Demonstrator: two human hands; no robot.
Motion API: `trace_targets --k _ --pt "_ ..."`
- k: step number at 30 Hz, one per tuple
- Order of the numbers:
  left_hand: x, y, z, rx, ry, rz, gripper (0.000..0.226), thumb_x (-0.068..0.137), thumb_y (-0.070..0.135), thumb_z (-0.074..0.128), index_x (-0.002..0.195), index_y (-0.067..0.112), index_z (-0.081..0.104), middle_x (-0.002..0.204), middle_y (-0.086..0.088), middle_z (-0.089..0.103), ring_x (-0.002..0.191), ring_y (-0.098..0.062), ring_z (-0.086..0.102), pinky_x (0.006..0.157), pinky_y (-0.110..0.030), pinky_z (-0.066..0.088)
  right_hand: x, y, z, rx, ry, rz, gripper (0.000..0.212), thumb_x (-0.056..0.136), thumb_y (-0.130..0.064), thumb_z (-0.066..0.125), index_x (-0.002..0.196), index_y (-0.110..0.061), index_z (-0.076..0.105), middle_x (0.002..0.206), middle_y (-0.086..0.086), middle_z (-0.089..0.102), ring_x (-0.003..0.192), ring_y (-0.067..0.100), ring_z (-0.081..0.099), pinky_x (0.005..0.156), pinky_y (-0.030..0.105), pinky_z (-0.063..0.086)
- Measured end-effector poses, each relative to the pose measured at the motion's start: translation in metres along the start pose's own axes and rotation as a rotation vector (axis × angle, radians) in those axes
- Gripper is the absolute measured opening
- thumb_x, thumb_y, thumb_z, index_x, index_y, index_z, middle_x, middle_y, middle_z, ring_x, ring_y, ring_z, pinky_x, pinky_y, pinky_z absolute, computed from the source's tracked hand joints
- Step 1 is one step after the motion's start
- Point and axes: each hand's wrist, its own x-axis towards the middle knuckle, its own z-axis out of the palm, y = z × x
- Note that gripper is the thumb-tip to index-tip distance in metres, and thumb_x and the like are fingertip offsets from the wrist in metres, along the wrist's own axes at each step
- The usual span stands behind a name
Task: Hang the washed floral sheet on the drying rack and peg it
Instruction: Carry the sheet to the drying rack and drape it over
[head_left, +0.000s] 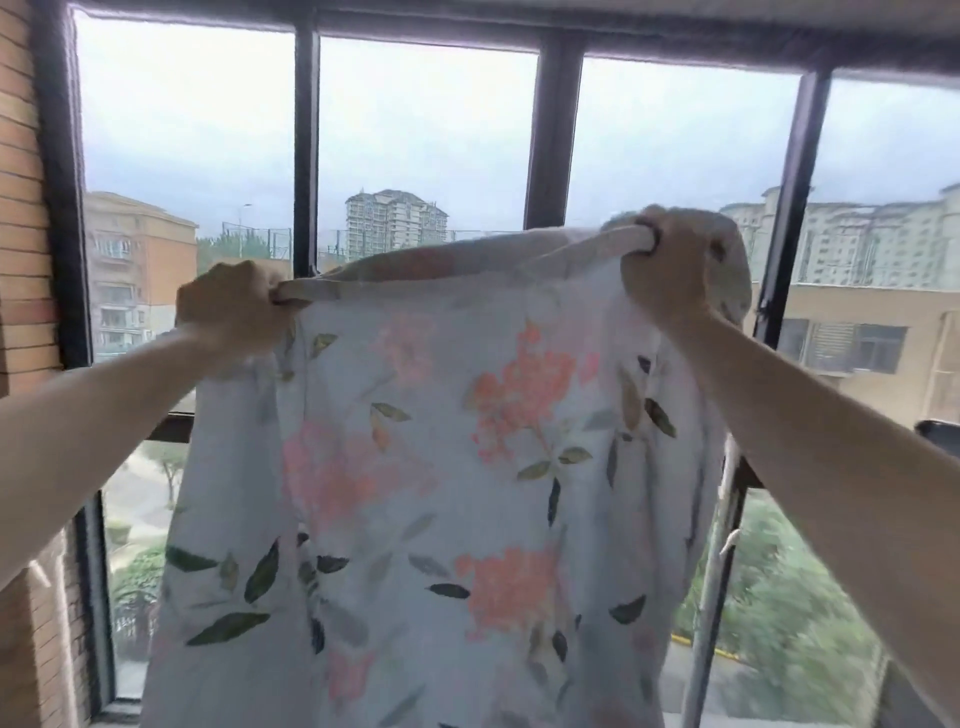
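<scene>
Sheet (441, 467) hung spread between both hands — left hand (228, 306) at nine o'clock, right hand (670, 270) at two, each clenched on its top edge — draping over the rack seemed next.

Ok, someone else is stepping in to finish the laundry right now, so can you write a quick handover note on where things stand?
Left hand: grips the top edge of the white cotton sheet with pink flowers and green leaves.
Right hand: grips the same edge further along, held slightly higher.
Sheet: held up and stretched between both hands in front of the dark-framed window, the rest hanging down.
Done: sheet lifted and spread.
Left: drape it over the rack and peg it. A grey metal pole stands at the sheet's right side; no pegs visible.
</scene>
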Motion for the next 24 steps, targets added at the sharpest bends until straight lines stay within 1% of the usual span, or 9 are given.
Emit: trace_targets --k 6,9,13,14,16,18,21,23,24 --pt "-0.019 -0.009 0.004 -0.06 -0.037 0.053 0.028 0.096 0.023 0.061 0.069 0.017 0.06 0.059 -0.006 0.061 0.054 -0.023 0.056 0.052 -0.028 0.037 -0.059 0.057 -0.001 -0.167 -0.361 0.013 0.029 0.079 -0.018 0.049 0.051 -0.026 0.043 0.057 -0.003 0.058 0.061 0.026 0.059 0.057 0.025 0.043" --pt "-0.032 0.0 0.014 -0.209 -0.125 0.063 0.035 0.096 0.026 0.061 0.062 0.017 0.056 0.057 -0.006 0.061 0.058 -0.025 0.059 0.053 -0.03 0.04 -0.094 0.069 0.007 -0.377 -0.51 0.017 0.029 0.078 -0.034 0.036 0.053 -0.024 0.047 0.059 -0.003 0.058 0.071 0.028 0.062 0.076 0.034 0.053" --pt "-0.045 0.023 0.027 -0.209 -0.133 0.18 0.025 0.084 0.018 0.06 0.06 0.02 0.053 0.057 0.0 0.059 0.062 -0.031 0.061 0.056 -0.034 0.045 -0.132 0.048 0.022 -0.412 -0.99 0.397 0.027 0.074 -0.048 0.065 0.09 -0.027 0.072 0.096 0.002 0.072 0.09 0.021 0.066 0.076 0.034 0.056" --pt "-0.048 0.03 0.03 -0.207 -0.141 0.211 0.024 0.082 0.017 0.059 0.06 0.02 0.051 0.056 0.002 0.057 0.062 -0.03 0.058 0.056 -0.034 0.045 -0.142 0.04 0.027 -0.381 -1.105 0.457 0.047 0.07 -0.049 0.073 0.11 -0.024 0.07 0.109 0.002 0.07 0.097 0.02 0.065 0.082 0.034 0.058" --pt "-0.055 0.05 0.033 -0.209 -0.139 0.281 0.028 0.082 0.014 0.061 0.058 0.022 0.047 0.055 0.005 0.053 0.058 -0.026 0.051 0.057 -0.031 0.039 -0.16 0.022 0.037 -0.351 -1.272 0.475 0.104 0.061 -0.052 0.082 0.15 -0.022 0.039 0.14 0.003 0.051 0.124 0.023 0.055 0.103 0.039 0.052" --pt "-0.062 0.069 0.04 -0.218 -0.142 0.352 0.027 0.082 0.014 0.063 0.06 0.022 0.051 0.056 0.008 0.054 0.057 -0.018 0.05 0.054 -0.027 0.034 -0.183 -0.008 0.046 -0.203 -1.289 0.334 0.13 0.055 -0.058 0.085 0.16 -0.036 0.01 0.153 -0.002 0.03 0.142 0.024 0.036 0.116 0.046 0.039" --pt "-0.07 0.086 0.054 -0.213 -0.172 0.4 0.018 0.08 0.009 0.061 0.066 0.02 0.058 0.06 0.006 0.06 0.059 -0.011 0.053 0.051 -0.022 0.031 -0.208 -0.052 0.058 0.183 -1.196 0.177 0.088 0.071 -0.053 0.082 0.145 -0.048 0.034 0.128 -0.013 0.052 0.125 0.013 0.048 0.101 0.027 0.045" --pt "-0.074 0.089 0.059 -0.174 -0.215 0.409 0.019 0.079 0.006 0.061 0.065 0.019 0.056 0.06 0.004 0.059 0.059 -0.009 0.051 0.051 -0.023 0.03 -0.22 -0.057 0.069 0.261 -1.007 0.249 0.013 0.09 -0.039 0.07 0.097 -0.038 0.059 0.086 -0.014 0.063 0.087 0.014 0.061 0.07 0.031 0.052" --pt "-0.075 0.086 0.063 -0.154 -0.249 0.407 0.019 0.079 0.01 0.065 0.065 0.019 0.057 0.061 0.004 0.059 0.06 -0.012 0.053 0.052 -0.025 0.033 -0.224 -0.052 0.073 0.239 -0.898 0.264 0.017 0.094 -0.033 0.063 0.079 -0.028 0.058 0.07 -0.012 0.061 0.07 0.014 0.058 0.063 0.038 0.051"
